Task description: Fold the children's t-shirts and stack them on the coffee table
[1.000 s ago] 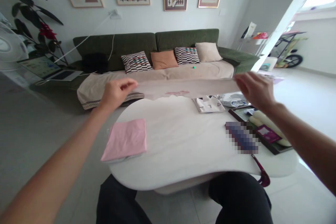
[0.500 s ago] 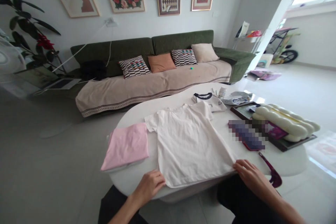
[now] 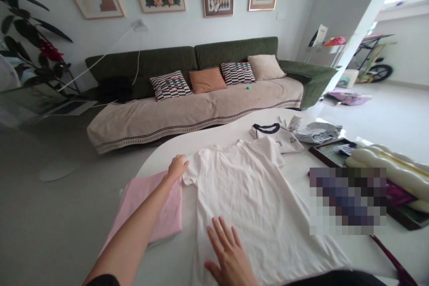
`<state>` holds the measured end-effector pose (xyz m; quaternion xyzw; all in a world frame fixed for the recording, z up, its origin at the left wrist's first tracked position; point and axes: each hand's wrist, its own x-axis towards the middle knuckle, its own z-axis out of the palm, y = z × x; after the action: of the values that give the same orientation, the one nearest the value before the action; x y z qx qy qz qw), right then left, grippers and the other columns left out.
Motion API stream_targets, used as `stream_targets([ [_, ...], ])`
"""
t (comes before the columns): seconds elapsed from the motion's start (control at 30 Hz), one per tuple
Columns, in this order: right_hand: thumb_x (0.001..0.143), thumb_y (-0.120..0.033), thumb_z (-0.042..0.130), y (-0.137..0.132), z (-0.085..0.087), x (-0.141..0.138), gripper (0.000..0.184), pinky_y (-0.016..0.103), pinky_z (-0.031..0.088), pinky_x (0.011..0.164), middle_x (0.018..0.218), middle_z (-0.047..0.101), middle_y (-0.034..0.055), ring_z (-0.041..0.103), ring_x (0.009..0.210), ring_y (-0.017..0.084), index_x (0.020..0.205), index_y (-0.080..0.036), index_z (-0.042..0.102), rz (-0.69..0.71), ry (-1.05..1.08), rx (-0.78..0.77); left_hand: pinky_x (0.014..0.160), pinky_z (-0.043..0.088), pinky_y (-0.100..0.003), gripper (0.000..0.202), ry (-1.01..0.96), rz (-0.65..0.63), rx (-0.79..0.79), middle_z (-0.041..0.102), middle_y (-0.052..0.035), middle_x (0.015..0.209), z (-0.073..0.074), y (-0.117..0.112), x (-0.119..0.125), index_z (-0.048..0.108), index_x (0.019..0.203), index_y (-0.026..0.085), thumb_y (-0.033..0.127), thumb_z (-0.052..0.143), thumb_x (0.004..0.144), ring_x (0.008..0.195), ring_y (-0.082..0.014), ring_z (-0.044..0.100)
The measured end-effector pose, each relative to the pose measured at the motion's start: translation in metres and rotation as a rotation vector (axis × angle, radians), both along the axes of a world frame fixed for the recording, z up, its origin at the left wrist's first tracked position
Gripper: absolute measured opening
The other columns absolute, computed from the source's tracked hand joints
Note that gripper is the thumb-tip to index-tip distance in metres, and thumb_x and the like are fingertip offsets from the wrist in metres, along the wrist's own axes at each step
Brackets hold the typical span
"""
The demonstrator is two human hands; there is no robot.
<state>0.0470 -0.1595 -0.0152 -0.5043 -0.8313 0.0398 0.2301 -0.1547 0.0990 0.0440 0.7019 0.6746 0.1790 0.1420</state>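
White T-shirt [image 3: 248,187] lies spread flat on the bench [image 3: 298,165]. Nearest, the right hand [image 3: 229,257] rests on its lower part, fingers splayed. Farther, the left hand [image 3: 177,167] touches one sleeve beside a folded pink cloth [image 3: 169,216]; whether it grips, I cannot tell.

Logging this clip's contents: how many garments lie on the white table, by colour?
White: 2 (spread T-shirt, folded navy-collared shirt)
Pink: 1 (folded garment)
Total: 3
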Motion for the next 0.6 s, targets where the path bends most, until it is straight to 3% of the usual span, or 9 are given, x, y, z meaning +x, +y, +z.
stream_targets([
  [0.1, 0.077, -0.051, 0.051, 0.005, -0.035, -0.004, 0.069, 0.041, 0.046, 0.08, 0.13, 0.047, 0.0106, 0.05, 0.112, 0.031, 0.137, -0.023, 0.031, 0.017, -0.059, 0.174, 0.09, 0.037, -0.031, 0.034, -0.009, 0.106, -0.057, 0.057, -0.0136, 0.114, -0.018, 0.023, -0.005, 0.057, 0.102, 0.014, 0.026, 0.06, 0.07, 0.114, -0.026, 0.047],
  [0.2, 0.08, -0.05, 0.046, 0.007, -0.051, 0.007, 0.065, 0.036, 0.046, 0.079, 0.127, 0.051, 0.0074, 0.054, 0.108, 0.027, 0.138, -0.025, 0.029, 0.059, -0.112, 0.238, 0.078, 0.043, -0.029, 0.024, -0.059, 0.152, -0.15, 0.066, -0.0091, 0.091, -0.027, 0.033, -0.006, 0.06, 0.082, 0.016, 0.026, 0.066, 0.062, 0.099, -0.0272, 0.056],
  [0.3, 0.075, -0.058, 0.046, 0.006, -0.045, 0.011, 0.073, 0.04, 0.043, 0.083, 0.13, 0.047, 0.0094, 0.05, 0.112, 0.03, 0.138, -0.024, 0.029, 0.049, -0.107, 0.166, 0.067, 0.045, -0.025, 0.014, -0.165, 0.131, -0.218, 0.066, -0.0044, 0.073, -0.02, 0.038, -0.006, 0.059, 0.069, 0.016, 0.028, 0.064, 0.063, 0.083, -0.0238, 0.062],
  [0.47, 0.069, -0.055, 0.056, -0.003, -0.022, -0.002, 0.079, 0.048, 0.036, 0.09, 0.137, 0.038, 0.0126, 0.04, 0.12, 0.036, 0.137, -0.026, 0.029, 0.004, -0.044, -0.029, 0.055, 0.045, -0.02, 0.02, -0.355, 0.169, -0.25, 0.066, -0.0012, 0.076, -0.002, 0.04, -0.015, 0.058, 0.086, 0.017, 0.031, 0.056, 0.071, 0.072, -0.0167, 0.063],
  [0.53, 0.068, -0.055, 0.057, -0.009, -0.019, -0.015, 0.078, 0.051, 0.035, 0.089, 0.136, 0.039, 0.0159, 0.038, 0.121, 0.038, 0.136, -0.024, 0.033, -0.009, -0.034, -0.014, 0.052, 0.045, -0.02, 0.02, -0.39, 0.238, -0.257, 0.066, -0.0025, 0.073, -0.001, 0.036, -0.019, 0.057, 0.085, 0.016, 0.028, 0.058, 0.07, 0.069, -0.0172, 0.064],
  [0.6, 0.071, -0.048, 0.058, -0.016, -0.024, -0.033, 0.065, 0.049, 0.038, 0.086, 0.129, 0.047, 0.0169, 0.042, 0.117, 0.035, 0.129, -0.023, 0.042, 0.034, -0.021, 0.122, 0.051, 0.045, -0.02, 0.019, -0.422, 0.302, -0.264, 0.065, -0.0039, 0.069, -0.004, 0.031, -0.02, 0.057, 0.083, 0.015, 0.026, 0.061, 0.068, 0.069, -0.0182, 0.064],
])
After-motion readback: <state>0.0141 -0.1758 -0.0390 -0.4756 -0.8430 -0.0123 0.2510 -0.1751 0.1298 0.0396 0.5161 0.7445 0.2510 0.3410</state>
